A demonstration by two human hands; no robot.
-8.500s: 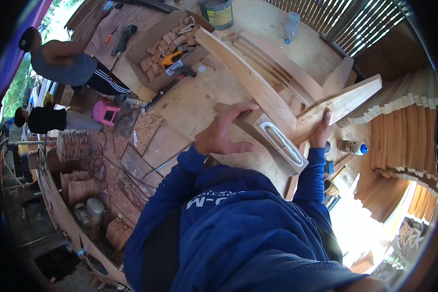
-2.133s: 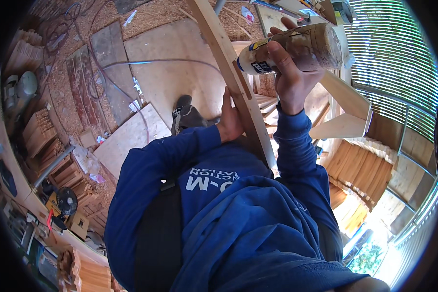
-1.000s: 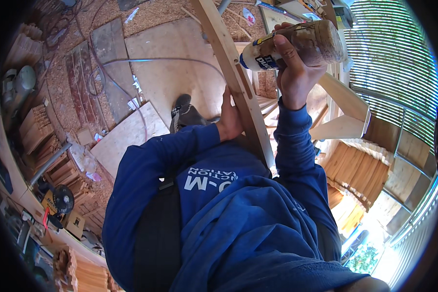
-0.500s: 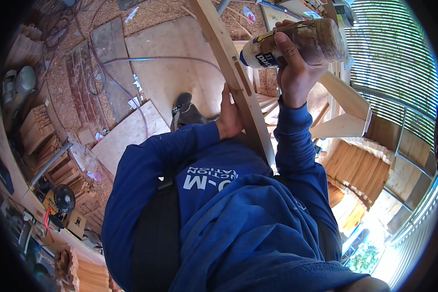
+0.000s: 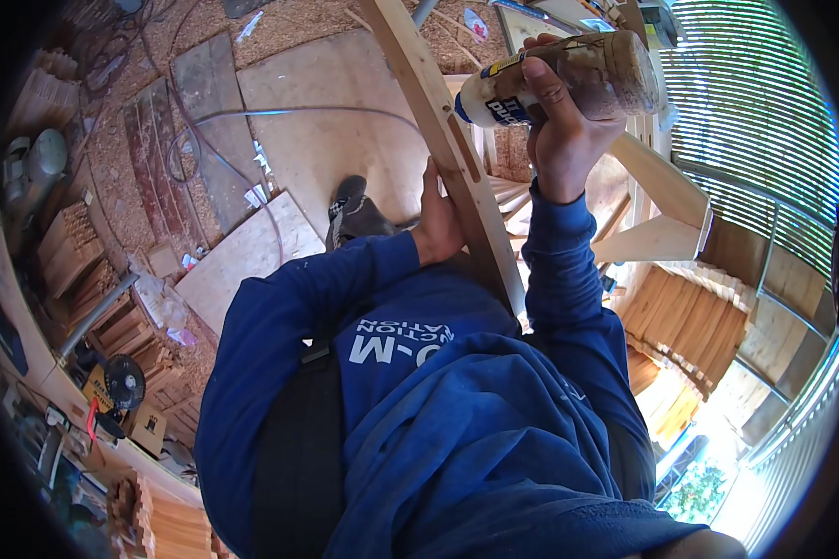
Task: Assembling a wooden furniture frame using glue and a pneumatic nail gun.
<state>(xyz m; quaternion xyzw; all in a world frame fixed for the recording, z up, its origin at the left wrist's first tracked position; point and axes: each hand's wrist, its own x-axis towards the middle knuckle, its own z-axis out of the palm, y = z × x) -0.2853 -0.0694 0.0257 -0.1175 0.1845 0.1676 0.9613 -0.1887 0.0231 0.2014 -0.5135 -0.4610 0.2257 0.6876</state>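
Observation:
My right hand (image 5: 573, 140) is wrapped round a large glue bottle (image 5: 615, 76), tipped nearly on its side with its blue-tipped end toward the left. The bottle is clear at the base, with brownish contents and a white, blue and yellow label. Its tip is close beside a long wooden beam (image 5: 438, 110) that slants from the top of the view down to my waist. A narrow slot (image 5: 469, 158) is cut into the beam's face. My left hand (image 5: 441, 222) grips the beam lower down, thumb along its left side; the other fingers are mostly hidden.
Stacked wood pieces (image 5: 685, 326) stand at the right, near a slatted screen (image 5: 755, 121). Angled wooden parts (image 5: 657, 238) project beside my right arm. A hose (image 5: 298, 113) crosses the shaving-strewn floor and its boards. More wood stacks (image 5: 73, 247) and tools line the left.
The glue bottle has shifted slightly up and left in my right hand, and its label has turned a little. My left hand and the beam stay in place.

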